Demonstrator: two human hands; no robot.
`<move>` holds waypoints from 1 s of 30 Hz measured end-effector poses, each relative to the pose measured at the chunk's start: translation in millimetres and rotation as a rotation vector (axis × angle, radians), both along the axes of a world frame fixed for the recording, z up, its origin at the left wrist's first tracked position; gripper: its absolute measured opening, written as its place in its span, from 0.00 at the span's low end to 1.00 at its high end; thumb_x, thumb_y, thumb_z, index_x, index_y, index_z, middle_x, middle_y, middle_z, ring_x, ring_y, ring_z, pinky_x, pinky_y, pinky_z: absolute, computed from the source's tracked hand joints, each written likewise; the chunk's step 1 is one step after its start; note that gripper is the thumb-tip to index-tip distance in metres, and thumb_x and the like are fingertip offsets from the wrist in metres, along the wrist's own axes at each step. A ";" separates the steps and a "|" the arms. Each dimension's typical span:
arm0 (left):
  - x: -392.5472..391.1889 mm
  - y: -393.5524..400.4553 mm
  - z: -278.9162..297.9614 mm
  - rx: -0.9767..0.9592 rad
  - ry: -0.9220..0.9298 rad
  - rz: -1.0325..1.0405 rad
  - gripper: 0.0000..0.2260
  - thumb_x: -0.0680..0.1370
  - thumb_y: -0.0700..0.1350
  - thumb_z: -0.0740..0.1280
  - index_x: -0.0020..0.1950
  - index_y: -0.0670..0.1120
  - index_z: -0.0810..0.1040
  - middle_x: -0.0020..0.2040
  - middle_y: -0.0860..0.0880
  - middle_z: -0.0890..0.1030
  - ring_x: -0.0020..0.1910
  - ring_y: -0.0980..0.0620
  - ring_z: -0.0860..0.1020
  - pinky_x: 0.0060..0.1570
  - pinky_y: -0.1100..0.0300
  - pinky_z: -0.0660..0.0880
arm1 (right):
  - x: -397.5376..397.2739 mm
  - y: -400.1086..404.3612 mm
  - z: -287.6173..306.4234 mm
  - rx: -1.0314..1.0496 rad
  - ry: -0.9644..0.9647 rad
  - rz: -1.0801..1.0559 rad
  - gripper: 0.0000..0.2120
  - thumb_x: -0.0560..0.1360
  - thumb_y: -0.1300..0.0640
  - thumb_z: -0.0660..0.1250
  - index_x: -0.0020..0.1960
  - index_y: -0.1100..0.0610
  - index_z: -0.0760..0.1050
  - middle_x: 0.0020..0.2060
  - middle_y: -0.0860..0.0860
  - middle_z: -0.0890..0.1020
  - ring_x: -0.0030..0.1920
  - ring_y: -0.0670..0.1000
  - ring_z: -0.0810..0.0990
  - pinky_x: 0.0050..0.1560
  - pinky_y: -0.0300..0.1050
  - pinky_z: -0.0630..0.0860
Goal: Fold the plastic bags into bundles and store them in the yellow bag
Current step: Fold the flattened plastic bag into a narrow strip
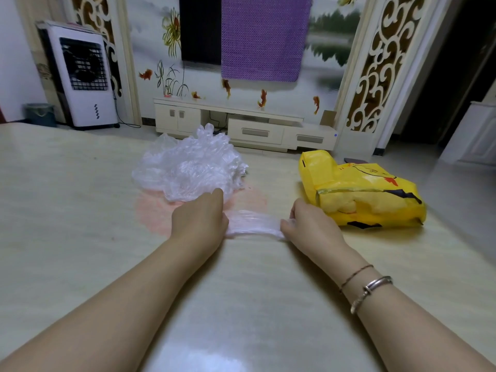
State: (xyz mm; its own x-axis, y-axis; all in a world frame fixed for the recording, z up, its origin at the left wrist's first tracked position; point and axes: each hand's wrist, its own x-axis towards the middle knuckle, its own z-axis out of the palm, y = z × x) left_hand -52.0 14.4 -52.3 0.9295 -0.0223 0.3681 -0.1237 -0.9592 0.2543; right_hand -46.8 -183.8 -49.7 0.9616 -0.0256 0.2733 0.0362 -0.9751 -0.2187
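- A clear plastic bag point(253, 224), flattened into a narrow strip, lies stretched on the glossy table point(80, 210) between both hands.
- The left hand point(200, 220) holds the strip's left end; its fingers curl down over the plastic, fingertips hidden beneath the hand.
- The right hand point(308, 224) grips the right end, fingers bent closed on it, knuckles up.
- A crumpled pile of clear plastic bags point(189, 163) sits at 12 o'clock of the left hand, its near edge touching the fingers.
- The yellow bag point(367, 194), printed with a cartoon face, lies on its side at 2 o'clock of the right hand, just beside it.
- Two bracelets point(367, 288) circle the right wrist.
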 end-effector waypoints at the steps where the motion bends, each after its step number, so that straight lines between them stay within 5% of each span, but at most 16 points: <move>1: -0.6 0.4 0.6 0.015 -0.006 0.005 0.07 0.78 0.42 0.58 0.56 0.46 0.69 0.51 0.48 0.75 0.49 0.43 0.75 0.41 0.54 0.69 | 0.0 -1.3 -0.1 -0.010 0.011 -0.004 0.13 0.77 0.50 0.61 0.52 0.60 0.71 0.50 0.56 0.75 0.51 0.60 0.76 0.42 0.49 0.69; 6: 1.6 12.0 3.8 -0.091 -0.183 -0.027 0.07 0.77 0.39 0.59 0.53 0.47 0.73 0.51 0.50 0.73 0.50 0.46 0.71 0.41 0.51 0.73 | -4.1 -8.8 4.9 0.181 0.071 0.116 0.07 0.73 0.57 0.63 0.38 0.59 0.71 0.38 0.52 0.73 0.43 0.53 0.72 0.38 0.47 0.66; 9: 3.1 13.5 11.2 -0.458 -0.292 -0.216 0.05 0.78 0.41 0.62 0.50 0.49 0.76 0.49 0.55 0.76 0.51 0.51 0.73 0.44 0.60 0.70 | -10.2 -12.2 19.9 0.625 0.170 0.215 0.11 0.74 0.63 0.64 0.35 0.57 0.67 0.29 0.48 0.69 0.32 0.49 0.67 0.28 0.38 0.65; 13: -3.9 3.8 23.1 -0.881 0.010 -0.436 0.09 0.78 0.57 0.66 0.54 0.55 0.77 0.53 0.61 0.79 0.54 0.63 0.76 0.51 0.64 0.71 | -20.5 -21.1 39.5 1.156 0.404 0.413 0.13 0.77 0.65 0.64 0.36 0.55 0.67 0.30 0.48 0.69 0.31 0.47 0.68 0.34 0.39 0.74; 17: -12.8 -4.1 23.2 -0.848 0.352 -0.612 0.25 0.69 0.68 0.68 0.61 0.58 0.75 0.57 0.58 0.81 0.56 0.63 0.79 0.56 0.64 0.74 | -27.0 -26.2 46.7 1.238 0.578 0.592 0.09 0.75 0.65 0.67 0.39 0.55 0.71 0.31 0.48 0.73 0.30 0.45 0.73 0.32 0.38 0.76; 21: -21.6 -4.6 25.8 -0.862 0.687 -0.700 0.23 0.70 0.53 0.75 0.64 0.51 0.75 0.52 0.45 0.84 0.53 0.52 0.82 0.58 0.57 0.77 | -23.1 -25.3 43.3 1.261 0.581 0.555 0.06 0.71 0.63 0.72 0.42 0.56 0.76 0.34 0.52 0.77 0.33 0.49 0.76 0.32 0.39 0.77; 25: -18.5 -4.5 23.8 -1.001 0.646 -0.630 0.15 0.75 0.37 0.71 0.61 0.46 0.77 0.48 0.41 0.83 0.46 0.47 0.82 0.49 0.55 0.77 | -12.5 -18.9 33.3 1.415 0.358 0.374 0.11 0.71 0.58 0.74 0.49 0.57 0.74 0.40 0.53 0.78 0.35 0.50 0.76 0.36 0.42 0.75; 27: -14.3 -4.7 20.7 -1.083 0.560 -0.508 0.14 0.76 0.36 0.70 0.60 0.48 0.77 0.49 0.41 0.83 0.45 0.47 0.83 0.47 0.53 0.78 | -9.0 -15.8 26.6 1.208 0.106 0.302 0.11 0.75 0.58 0.71 0.53 0.56 0.71 0.47 0.51 0.79 0.40 0.49 0.80 0.41 0.44 0.77; 30: -6.5 -2.8 15.6 -1.222 0.463 -0.344 0.13 0.76 0.36 0.69 0.58 0.47 0.76 0.43 0.45 0.84 0.39 0.51 0.84 0.35 0.59 0.79 | -9.4 -17.9 15.7 0.484 -0.192 0.418 0.22 0.73 0.57 0.71 0.62 0.50 0.66 0.60 0.44 0.72 0.59 0.46 0.74 0.58 0.42 0.71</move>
